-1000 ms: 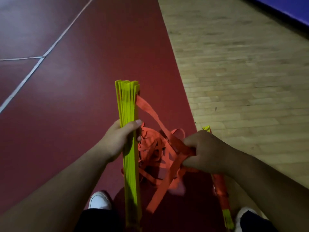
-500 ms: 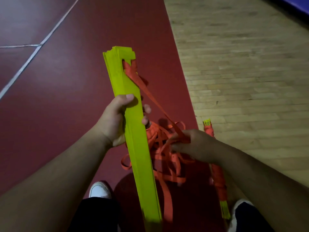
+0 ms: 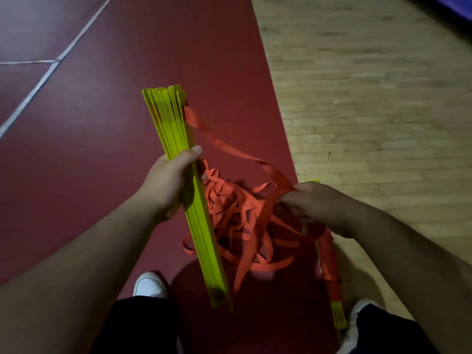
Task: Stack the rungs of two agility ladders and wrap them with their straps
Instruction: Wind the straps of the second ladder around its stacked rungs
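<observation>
Two stacks of yellow rungs. The left hand (image 3: pixel 168 185) grips the loose stack (image 3: pixel 173 123) mid-length, fingers curled round it, tilted above the red floor (image 3: pixel 76 149). The wrapped stack (image 3: pixel 330 264), bound in orange, shows under the right hand (image 3: pixel 319 208), which pinches a strap (image 3: pixel 229 146) running from the loose stack's far end; an orange tangle (image 3: pixel 237 221) hangs between the hands

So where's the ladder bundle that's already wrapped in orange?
In the head view the wrapped bundle sits low on the right, partly hidden under the right hand, its yellow end beside the right shoe.
</observation>
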### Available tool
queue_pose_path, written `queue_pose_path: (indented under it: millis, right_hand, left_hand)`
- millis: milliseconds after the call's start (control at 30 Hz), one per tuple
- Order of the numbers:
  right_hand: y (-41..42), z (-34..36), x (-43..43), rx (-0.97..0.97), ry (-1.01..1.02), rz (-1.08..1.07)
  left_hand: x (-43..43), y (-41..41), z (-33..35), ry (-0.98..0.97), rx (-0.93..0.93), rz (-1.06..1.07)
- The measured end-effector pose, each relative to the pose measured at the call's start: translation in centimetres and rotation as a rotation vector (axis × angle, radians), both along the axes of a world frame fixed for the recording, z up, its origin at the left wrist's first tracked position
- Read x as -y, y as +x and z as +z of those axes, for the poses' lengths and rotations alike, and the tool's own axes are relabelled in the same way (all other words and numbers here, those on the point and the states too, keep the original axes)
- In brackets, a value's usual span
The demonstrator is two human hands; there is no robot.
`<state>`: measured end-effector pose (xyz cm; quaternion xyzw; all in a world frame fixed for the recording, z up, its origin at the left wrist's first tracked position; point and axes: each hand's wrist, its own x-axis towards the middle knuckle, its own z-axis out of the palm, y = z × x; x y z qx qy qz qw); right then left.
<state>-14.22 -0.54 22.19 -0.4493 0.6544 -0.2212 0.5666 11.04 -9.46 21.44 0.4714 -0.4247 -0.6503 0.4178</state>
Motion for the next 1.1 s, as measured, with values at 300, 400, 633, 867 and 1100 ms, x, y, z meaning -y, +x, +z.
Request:
queue_pose_path:
  millis: [300,400,633,867,1100]
  right_hand:
    - [0.8,2.6,0.2,0.146,0.018,-0.164]
    - [0.4,2.8,0.4,0.087,-0.104,-0.172]
    - [0.6,2.3,0.8,-0.173,-0.273,-0.100]
    - [-0.9,2.8,0.8,-0.295,-0.399,-0.126]
    - [-0.9,2.2,1.1,-0.314,-0.537,-0.196]
  left_hand:
    - [0.5,0.0,0.4,-0.071,0.093,-0.043]
    - [0.0,-0.1,0.4,-0.071,0.128,-0.176]
    - [-1.1,-1.2,0.2,-0.409,0.351,-0.339]
    - [-1.2,-1.1,0.3,-0.292,0.128,-0.188]
    - [-1.5,-1.8,0.5,-0.132,0.038,-0.378]
